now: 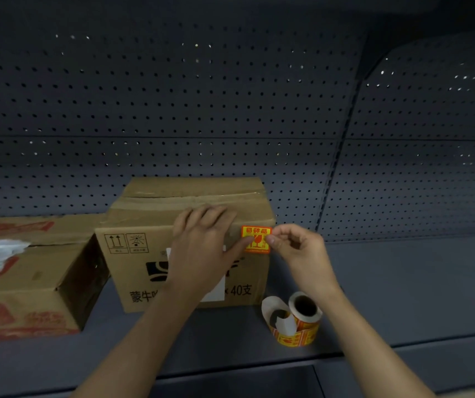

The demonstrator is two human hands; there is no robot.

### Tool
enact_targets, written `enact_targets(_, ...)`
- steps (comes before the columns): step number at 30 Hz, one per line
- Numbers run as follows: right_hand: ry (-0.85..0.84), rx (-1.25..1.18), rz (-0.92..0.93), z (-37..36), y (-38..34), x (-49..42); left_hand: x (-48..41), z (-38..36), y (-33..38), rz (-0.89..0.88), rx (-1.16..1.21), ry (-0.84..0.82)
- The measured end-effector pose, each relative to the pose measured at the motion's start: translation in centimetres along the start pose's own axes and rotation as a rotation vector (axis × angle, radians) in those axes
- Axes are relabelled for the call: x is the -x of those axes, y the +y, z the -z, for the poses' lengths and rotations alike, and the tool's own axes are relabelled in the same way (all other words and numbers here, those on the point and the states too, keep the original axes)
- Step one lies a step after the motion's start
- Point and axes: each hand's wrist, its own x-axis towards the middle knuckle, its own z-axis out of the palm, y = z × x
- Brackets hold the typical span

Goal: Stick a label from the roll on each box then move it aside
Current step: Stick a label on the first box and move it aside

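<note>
A brown cardboard box (144,271) with black print stands on the grey shelf in the middle. An orange and yellow label (256,239) lies against the upper right corner of its front face. My left hand (201,245) rests flat over the box's top front edge, its thumb pressing the label's left side. My right hand (296,248) pinches the label's right edge with thumb and forefinger. The label roll (302,320) lies on the shelf just right of the box, with a loop of empty white backing paper trailing from it.
A second, lower cardboard box (29,282) with red print and a torn white patch sits at the left, beside the first. A dark perforated back panel (230,96) rises behind. The grey shelf (403,297) extends to the right; its front edge runs below the roll.
</note>
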Motion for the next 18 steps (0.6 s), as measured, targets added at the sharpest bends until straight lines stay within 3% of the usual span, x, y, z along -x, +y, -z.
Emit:
enact_targets(8,0.032,0.035,0.004,-0.25,0.19,-0.10,-0.30,-0.73,0.45,0.066,0.053,0.077)
enact_targets(18,0.187,0.141,0.033,-0.22,-0.33,0.63,-0.36,-0.86,0.53,0.089,0.118,0.134)
